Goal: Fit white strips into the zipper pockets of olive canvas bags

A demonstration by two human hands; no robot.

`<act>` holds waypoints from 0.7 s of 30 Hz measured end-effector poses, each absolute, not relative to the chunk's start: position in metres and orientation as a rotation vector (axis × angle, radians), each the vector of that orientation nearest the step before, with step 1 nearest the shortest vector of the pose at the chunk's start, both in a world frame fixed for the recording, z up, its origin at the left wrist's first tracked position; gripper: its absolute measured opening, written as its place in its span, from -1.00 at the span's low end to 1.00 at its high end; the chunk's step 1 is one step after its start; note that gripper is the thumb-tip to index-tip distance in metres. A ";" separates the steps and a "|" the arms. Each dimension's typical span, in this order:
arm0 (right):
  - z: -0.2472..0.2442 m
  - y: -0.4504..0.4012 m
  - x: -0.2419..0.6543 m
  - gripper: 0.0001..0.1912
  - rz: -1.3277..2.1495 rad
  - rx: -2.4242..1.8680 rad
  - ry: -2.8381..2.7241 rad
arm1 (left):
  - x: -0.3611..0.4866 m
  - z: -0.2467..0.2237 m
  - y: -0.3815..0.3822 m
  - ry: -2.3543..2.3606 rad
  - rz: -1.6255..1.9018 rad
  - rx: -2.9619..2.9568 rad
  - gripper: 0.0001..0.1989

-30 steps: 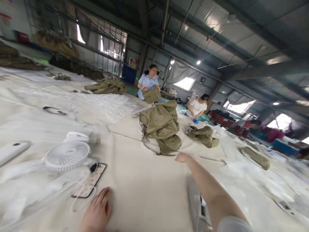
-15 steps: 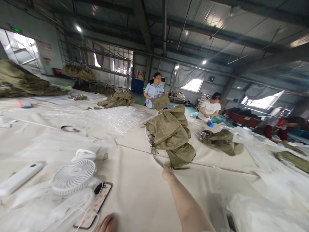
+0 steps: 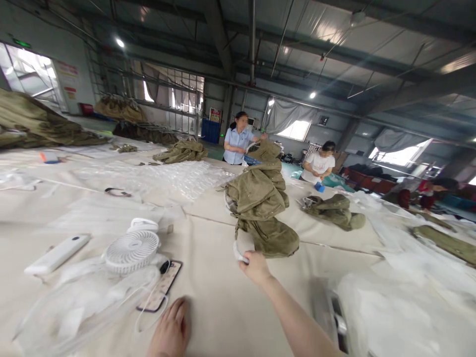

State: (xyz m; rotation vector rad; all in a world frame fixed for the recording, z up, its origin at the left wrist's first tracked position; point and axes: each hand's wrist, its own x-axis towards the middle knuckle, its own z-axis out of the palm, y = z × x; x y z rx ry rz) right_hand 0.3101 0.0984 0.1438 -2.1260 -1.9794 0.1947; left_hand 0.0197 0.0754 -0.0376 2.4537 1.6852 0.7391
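Observation:
Out across the pale table, my right hand [image 3: 256,267] is closed on the white-lined edge of an olive garment [image 3: 273,238]. That garment lies in front of a heap of other folded olive garments [image 3: 256,191] and partly touches it. My left hand [image 3: 171,322] rests on the tabletop at the lower edge of the view, fingers laid down together and holding nothing. Just beyond it lies a phone in a patterned case [image 3: 161,287] with a white cable. A white fan [image 3: 132,250] stands behind the phone on clear plastic.
A white oblong device [image 3: 57,254] lies at left. Clear plastic bags [image 3: 394,312] cover the right front, beside a grey object [image 3: 336,317]. Another olive garment [image 3: 334,210] lies to the right. Across the table stand a person in a blue shirt [image 3: 234,144] and one in white [image 3: 318,163].
My right hand has pulled the garment's white-lined edge a little, and the garment has shifted. More of my left hand shows. The blue-shirted person has lifted an arm with an olive garment.

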 end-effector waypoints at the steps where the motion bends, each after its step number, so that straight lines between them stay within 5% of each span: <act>1: 0.145 0.076 0.298 -0.71 0.226 -2.047 -2.016 | 0.020 -0.036 0.075 1.674 0.744 2.463 -0.58; 5: 0.119 -0.029 0.262 -0.68 0.582 -1.812 -2.230 | 0.021 -0.033 0.072 1.645 0.711 2.495 -0.57; 10: 0.084 -0.115 0.259 -0.81 1.175 -2.009 -2.341 | 0.024 -0.019 0.066 1.637 0.563 2.479 -0.52; 16: 0.104 -0.087 0.276 -0.66 0.772 -2.008 -1.967 | 0.025 -0.009 0.063 1.627 0.520 2.467 -0.52; 21: 0.047 -0.043 0.266 -0.15 0.435 -2.286 -1.847 | 0.017 -0.025 0.066 1.673 0.568 2.463 -0.52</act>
